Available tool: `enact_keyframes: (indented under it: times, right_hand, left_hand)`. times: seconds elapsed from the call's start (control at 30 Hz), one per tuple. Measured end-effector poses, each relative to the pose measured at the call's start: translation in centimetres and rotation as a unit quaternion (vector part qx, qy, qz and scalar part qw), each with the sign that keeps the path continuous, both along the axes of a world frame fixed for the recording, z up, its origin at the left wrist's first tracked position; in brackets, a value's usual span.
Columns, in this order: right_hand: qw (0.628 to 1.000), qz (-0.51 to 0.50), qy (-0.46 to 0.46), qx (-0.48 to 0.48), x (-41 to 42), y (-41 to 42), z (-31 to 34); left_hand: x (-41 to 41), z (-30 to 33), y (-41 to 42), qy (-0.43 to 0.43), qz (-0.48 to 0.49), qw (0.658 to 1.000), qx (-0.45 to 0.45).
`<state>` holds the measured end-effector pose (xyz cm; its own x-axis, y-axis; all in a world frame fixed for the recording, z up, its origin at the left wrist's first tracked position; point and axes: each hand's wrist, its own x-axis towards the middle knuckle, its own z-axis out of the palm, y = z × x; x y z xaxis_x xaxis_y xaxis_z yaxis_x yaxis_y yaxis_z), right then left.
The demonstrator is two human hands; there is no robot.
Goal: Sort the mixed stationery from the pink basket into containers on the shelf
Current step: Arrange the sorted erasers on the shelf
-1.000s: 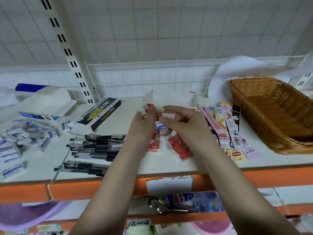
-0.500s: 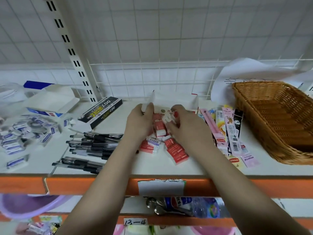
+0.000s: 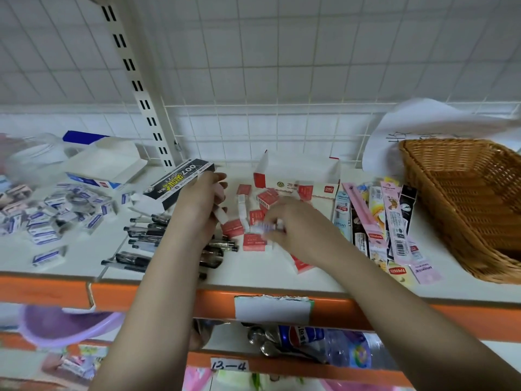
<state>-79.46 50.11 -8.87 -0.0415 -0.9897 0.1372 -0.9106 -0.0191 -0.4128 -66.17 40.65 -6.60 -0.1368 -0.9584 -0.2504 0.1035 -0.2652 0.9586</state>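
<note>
Reaching over the white shelf (image 3: 282,280), you have both hands among the red erasers (image 3: 255,241) that lie scattered in the middle of it. Your left hand (image 3: 201,206) is above the black pens (image 3: 141,244), with its fingers curled round a small white eraser (image 3: 221,215) that sticks out below the palm. Your right hand (image 3: 293,221) pinches a small pale piece (image 3: 263,228) between thumb and fingertips; it is blurred, so I cannot say exactly what it is, only that it is held just above the red erasers.

Behind the erasers stands an open red and white eraser box (image 3: 298,179), against the wire grid at the back. Some red erasers lie just in front of this box, and one more lies near the shelf edge under your right forearm. A black pen box (image 3: 180,183) lies tilted just left of your left hand, touching the pens' area. Further left you see a heap of blue and white erasers (image 3: 48,218) and an open white box (image 3: 107,167) behind them. To the right of your right hand, long flat packets (image 3: 392,221) lie side by side, and beside them sits a brown woven basket (image 3: 473,204).

Below the orange shelf edge, part of the pink basket (image 3: 64,325) shows at the lower left.
</note>
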Motion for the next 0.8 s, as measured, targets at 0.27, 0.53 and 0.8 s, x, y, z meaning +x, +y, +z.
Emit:
enact_keyframes:
  times: [0.27, 0.53, 0.8]
  right_hand:
    - [0.918, -0.185, -0.320, -0.146, -2.9, -0.1, 1.5]
    - [0.932, -0.169, -0.252, -0.198, 0.3, -2.5, 3.4]
    - [0.969, -0.017, -0.193, -0.155, 16.6, -10.4, 4.2]
  left_hand:
    - [-3.0, -1.2, 2.7, -0.175, -0.125, 0.966, -0.140]
    - [4.6, 0.2, -0.2, -0.397, -0.031, 0.841, -0.368]
    - [23.3, 0.1, -5.1, -0.552, 0.002, 0.784, -0.284]
